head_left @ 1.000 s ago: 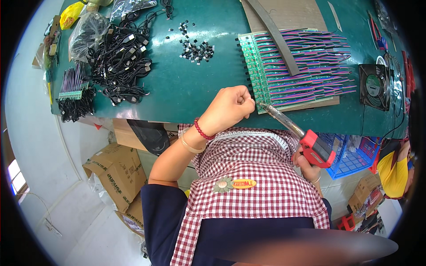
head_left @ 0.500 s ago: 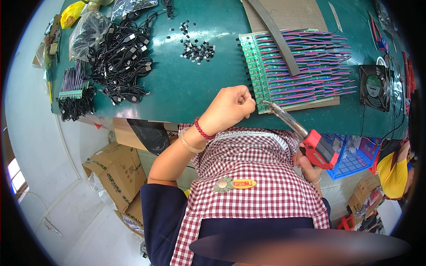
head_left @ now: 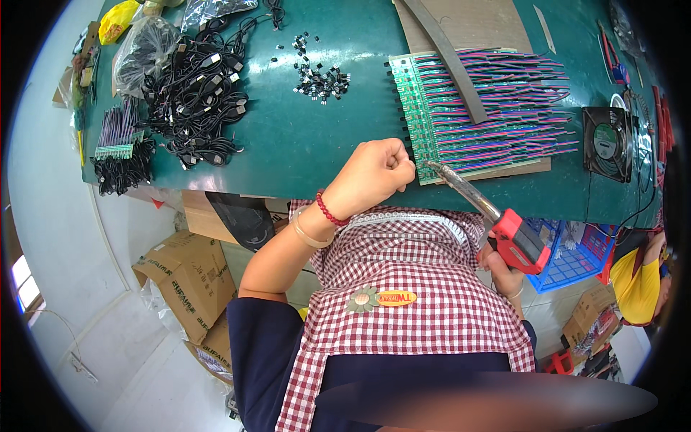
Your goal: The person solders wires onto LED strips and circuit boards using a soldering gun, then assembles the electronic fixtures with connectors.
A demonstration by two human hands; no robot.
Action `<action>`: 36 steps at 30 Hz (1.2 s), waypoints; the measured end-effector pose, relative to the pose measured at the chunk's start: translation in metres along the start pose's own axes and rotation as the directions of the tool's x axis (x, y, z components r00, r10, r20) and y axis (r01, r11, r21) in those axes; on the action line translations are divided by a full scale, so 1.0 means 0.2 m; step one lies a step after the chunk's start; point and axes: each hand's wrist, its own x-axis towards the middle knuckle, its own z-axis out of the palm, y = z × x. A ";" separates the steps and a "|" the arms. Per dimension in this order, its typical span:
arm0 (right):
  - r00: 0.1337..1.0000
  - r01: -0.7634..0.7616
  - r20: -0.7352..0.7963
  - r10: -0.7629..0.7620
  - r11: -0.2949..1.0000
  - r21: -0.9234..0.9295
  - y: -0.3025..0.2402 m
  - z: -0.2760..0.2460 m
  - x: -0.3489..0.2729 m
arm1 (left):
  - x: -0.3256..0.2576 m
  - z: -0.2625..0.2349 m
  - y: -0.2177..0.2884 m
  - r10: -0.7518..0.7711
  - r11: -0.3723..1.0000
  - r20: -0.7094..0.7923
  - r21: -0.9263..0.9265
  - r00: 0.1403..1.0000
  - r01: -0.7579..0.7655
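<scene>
My left hand [head_left: 378,171] is closed in a pinch at the lower left corner of a green circuit board panel [head_left: 412,93]; what its fingers hold, if anything, is hidden. In my right hand [head_left: 498,268] is a red and black soldering iron [head_left: 518,241], its metal barrel slanting up to the left. The tip meets or hovers just over the panel's lower end, close to my left fingers; contact cannot be told. Rows of dark, red and blue wires [head_left: 504,140] run rightward from the panel. Small black parts line its left edge. A grey metal bar [head_left: 453,68] lies across the wires.
Loose small black connectors [head_left: 320,83] are scattered mid-table. Left of them lie a heap of black cables [head_left: 198,101] and a wired board bundle [head_left: 115,153]. A black fan [head_left: 607,144] and pliers [head_left: 612,57] are at the right. Below hangs a blue basket [head_left: 568,259]; another person's yellow sleeve [head_left: 637,284] shows.
</scene>
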 end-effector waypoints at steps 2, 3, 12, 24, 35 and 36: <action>0.999 0.042 0.026 -0.041 0.996 -0.077 0.02 0.00 0.00 | 0.00 0.00 0.01 -0.002 1.000 0.001 0.006 1.000 0.002; 0.999 0.031 0.025 -0.029 0.996 -0.089 0.03 0.00 0.00 | 0.00 0.00 0.01 -0.001 1.000 -0.016 0.002 1.000 0.001; 0.999 -0.023 -0.022 0.024 0.999 0.035 -0.05 0.01 0.01 | 0.00 0.00 0.01 -0.006 1.000 -0.016 -0.003 1.000 0.006; 0.991 0.112 -0.089 -0.105 0.990 0.082 -0.04 0.05 0.04 | -0.02 -0.07 0.02 0.184 0.943 -0.026 0.288 0.983 -0.169; 0.984 0.178 -0.035 -0.174 0.965 0.195 -0.07 0.05 0.08 | 0.11 -0.32 0.01 0.667 0.493 -0.403 0.869 0.627 0.034; 0.981 0.194 -0.054 -0.187 0.963 0.188 -0.07 0.05 0.08 | 0.11 -0.32 0.01 0.668 0.492 -0.402 0.870 0.626 0.034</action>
